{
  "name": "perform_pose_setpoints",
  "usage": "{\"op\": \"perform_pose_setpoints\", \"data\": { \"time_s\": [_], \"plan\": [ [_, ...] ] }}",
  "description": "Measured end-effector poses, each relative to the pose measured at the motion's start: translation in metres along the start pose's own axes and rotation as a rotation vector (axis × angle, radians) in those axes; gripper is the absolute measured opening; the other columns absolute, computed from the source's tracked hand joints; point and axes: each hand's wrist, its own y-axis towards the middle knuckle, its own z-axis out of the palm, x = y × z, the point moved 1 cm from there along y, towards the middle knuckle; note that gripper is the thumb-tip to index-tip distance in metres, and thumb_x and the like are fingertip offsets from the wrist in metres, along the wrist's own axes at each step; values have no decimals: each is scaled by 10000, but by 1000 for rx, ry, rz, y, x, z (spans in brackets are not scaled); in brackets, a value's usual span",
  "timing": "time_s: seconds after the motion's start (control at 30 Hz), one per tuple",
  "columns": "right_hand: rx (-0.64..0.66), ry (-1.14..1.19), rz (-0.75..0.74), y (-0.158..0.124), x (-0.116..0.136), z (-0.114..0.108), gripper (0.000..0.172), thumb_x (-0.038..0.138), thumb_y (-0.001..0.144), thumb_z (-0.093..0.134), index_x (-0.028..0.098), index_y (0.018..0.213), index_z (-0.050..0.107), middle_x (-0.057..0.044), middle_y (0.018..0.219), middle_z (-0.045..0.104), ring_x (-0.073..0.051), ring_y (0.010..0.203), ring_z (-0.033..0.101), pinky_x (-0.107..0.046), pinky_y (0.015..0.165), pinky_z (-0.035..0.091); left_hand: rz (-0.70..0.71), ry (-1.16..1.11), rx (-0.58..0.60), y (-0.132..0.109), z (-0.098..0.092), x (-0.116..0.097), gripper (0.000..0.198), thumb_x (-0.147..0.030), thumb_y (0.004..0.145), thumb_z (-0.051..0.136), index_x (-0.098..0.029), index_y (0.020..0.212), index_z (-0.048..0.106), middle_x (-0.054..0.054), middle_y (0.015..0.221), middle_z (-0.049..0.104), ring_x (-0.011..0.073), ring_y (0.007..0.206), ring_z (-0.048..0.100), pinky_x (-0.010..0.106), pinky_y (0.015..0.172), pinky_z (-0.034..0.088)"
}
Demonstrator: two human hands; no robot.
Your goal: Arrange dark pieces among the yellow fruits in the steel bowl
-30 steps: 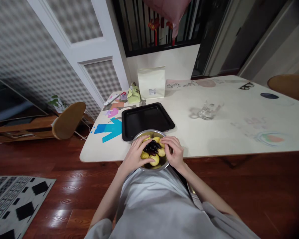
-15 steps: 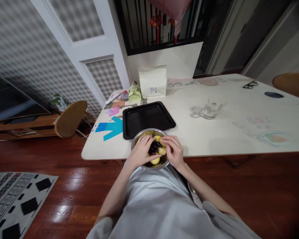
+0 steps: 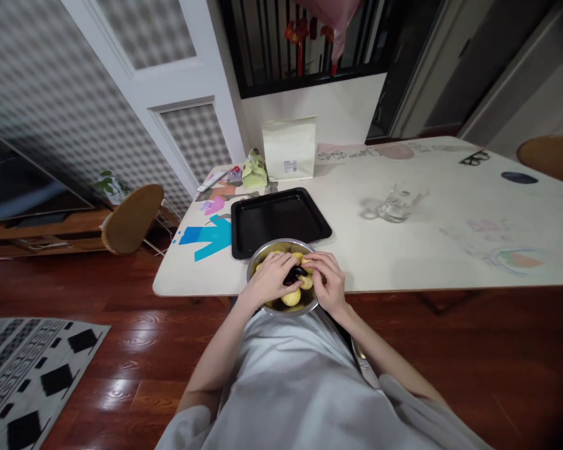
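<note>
A round steel bowl [image 3: 288, 310] sits at the table's near edge, close against my body. Inside it lie several smooth, yellow, rounded pieces [image 3: 291, 297], possibly potatoes or lemons. My left hand [image 3: 273, 276] reaches into the bowl from the left, its fingers and thumb curled around dark, shiny, elongated pieces [image 3: 294, 274], which it partly hides. On the right side, my right hand [image 3: 327, 281] bends over the rim with its fingers drawn together. Its fingertips meet near the yellow pieces and the dark ones; what they pinch, if anything, is hidden.
Behind the bowl lies a black baking tray [image 3: 281, 219]. A cream paper bag [image 3: 288, 147] and a green packet [image 3: 254, 170] stand farther back. To the right are a clear glass vessel [image 3: 396, 206], glasses [image 3: 475, 157] and a dark oval [image 3: 519, 178]. A wooden chair [image 3: 134, 219] is at left.
My left hand has closed in more over the dark pieces, and fewer of them show. More of the front yellow piece is visible. My right hand stays almost in place.
</note>
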Motion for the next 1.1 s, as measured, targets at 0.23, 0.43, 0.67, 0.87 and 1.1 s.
{"op": "perform_pose_setpoints", "data": {
  "time_s": [0.23,0.43,0.67,0.87,1.1],
  "plan": [
    [4,-5,15,0,0,0,304,92,937,464,237,959,730,-89,1065,730,-266,1030,659,-499,914,549,48,-105,6,4,-2,7,221,-313,933,667,-204,1114,603,110,1179,714,284,1125,658,446,1038,459],
    [-4,2,25,1,2,0,297,84,929,459,237,919,713,-87,1054,730,-263,1019,658,-496,907,550,103,-114,5,4,-3,7,207,-315,963,650,-199,1131,618,105,1175,719,270,1121,667,407,990,461],
    [3,-4,12,1,2,0,294,80,934,457,232,919,709,-87,1053,725,-259,1021,653,-490,914,547,72,-144,4,6,-3,11,320,-440,922,727,-187,1101,645,109,1156,742,281,1084,691,410,991,464],
    [0,-3,14,1,3,0,296,84,933,456,234,923,711,-86,1055,730,-261,1022,656,-497,911,551,60,-219,-15,5,-4,12,247,-354,906,726,-211,1096,658,97,1160,730,265,1103,673,401,1008,488],
    [-4,-27,43,1,3,0,279,129,954,460,243,930,713,-81,1031,742,-264,1025,674,-505,912,566,26,-424,-92,6,-10,13,166,-336,924,671,-204,1026,673,65,1044,711,222,994,678,347,932,533]
  ]
}}
